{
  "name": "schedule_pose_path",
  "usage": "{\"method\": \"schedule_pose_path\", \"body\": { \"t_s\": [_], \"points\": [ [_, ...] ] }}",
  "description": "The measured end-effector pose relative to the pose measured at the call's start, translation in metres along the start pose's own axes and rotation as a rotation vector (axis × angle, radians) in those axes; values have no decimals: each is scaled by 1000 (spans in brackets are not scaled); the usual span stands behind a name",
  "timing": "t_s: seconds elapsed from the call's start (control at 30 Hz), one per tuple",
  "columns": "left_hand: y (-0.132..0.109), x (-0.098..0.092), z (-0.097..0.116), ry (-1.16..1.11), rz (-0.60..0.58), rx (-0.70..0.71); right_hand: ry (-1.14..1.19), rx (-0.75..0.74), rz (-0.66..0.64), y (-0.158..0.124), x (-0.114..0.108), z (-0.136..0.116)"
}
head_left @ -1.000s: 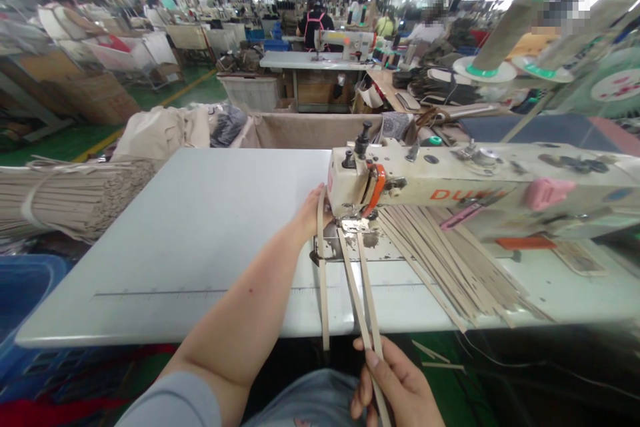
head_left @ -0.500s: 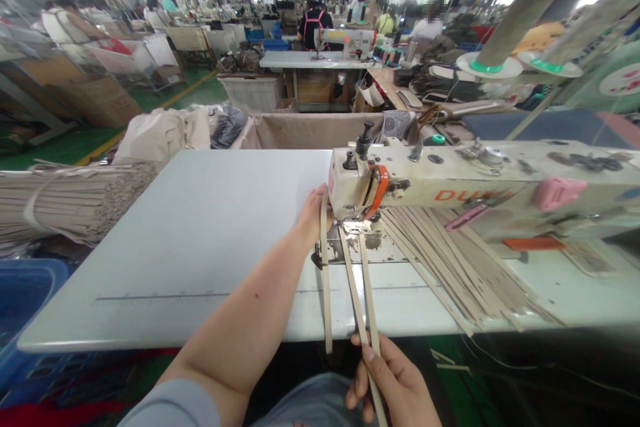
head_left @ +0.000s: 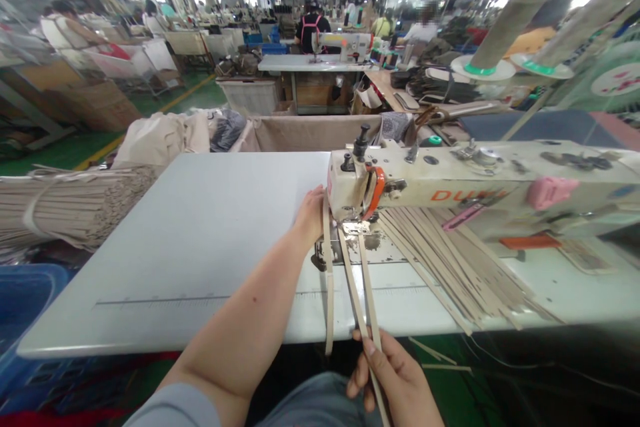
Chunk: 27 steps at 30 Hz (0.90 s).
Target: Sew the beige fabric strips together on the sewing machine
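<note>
My right hand is below the table's front edge, its thumb and fingers closed on a narrow beige strip. A second beige strip runs down beside it to the same fingers. Both lead up to the metal plate under the head of the sewing machine. My left hand reaches to the left side of that head, its fingertips partly hidden behind it. Another strip passes along the left hand and hangs over the table edge. Whether the left fingers grip it is unclear.
Many loose beige strips fan out under the machine arm. A tied bundle of strips lies left of the white table, above a blue crate. Thread cones stand at the right. People work farther back.
The camera view has shifted slightly. Both hands and the strips stay nearly where they were.
</note>
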State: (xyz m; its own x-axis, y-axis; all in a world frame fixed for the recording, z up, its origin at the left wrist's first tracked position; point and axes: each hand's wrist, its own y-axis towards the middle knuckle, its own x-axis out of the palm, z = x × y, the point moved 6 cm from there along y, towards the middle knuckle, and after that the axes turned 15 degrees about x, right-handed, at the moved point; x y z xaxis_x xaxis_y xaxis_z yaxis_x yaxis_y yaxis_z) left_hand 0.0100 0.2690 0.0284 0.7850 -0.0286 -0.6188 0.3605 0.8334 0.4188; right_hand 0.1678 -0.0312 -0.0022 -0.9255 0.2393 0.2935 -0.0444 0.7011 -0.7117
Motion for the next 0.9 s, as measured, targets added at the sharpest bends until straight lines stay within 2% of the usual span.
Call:
{"method": "schedule_pose_path", "body": {
  "t_s": [0.13, 0.3, 0.63, 0.9],
  "points": [
    [-6, -9, 1, 91, -74, 29, 1, 5, -14, -1, -1, 1],
    [-16, -8, 1, 93, -210, 24, -16, -2, -21, -2, -5, 3],
    [-15, 2, -5, 187, -280, 52, -79, 22, 23, -14, -10, -2],
    [-17, 5, -6, 179, -292, 58, -249, -31, 162, -14, -25, -10]
  ]
}}
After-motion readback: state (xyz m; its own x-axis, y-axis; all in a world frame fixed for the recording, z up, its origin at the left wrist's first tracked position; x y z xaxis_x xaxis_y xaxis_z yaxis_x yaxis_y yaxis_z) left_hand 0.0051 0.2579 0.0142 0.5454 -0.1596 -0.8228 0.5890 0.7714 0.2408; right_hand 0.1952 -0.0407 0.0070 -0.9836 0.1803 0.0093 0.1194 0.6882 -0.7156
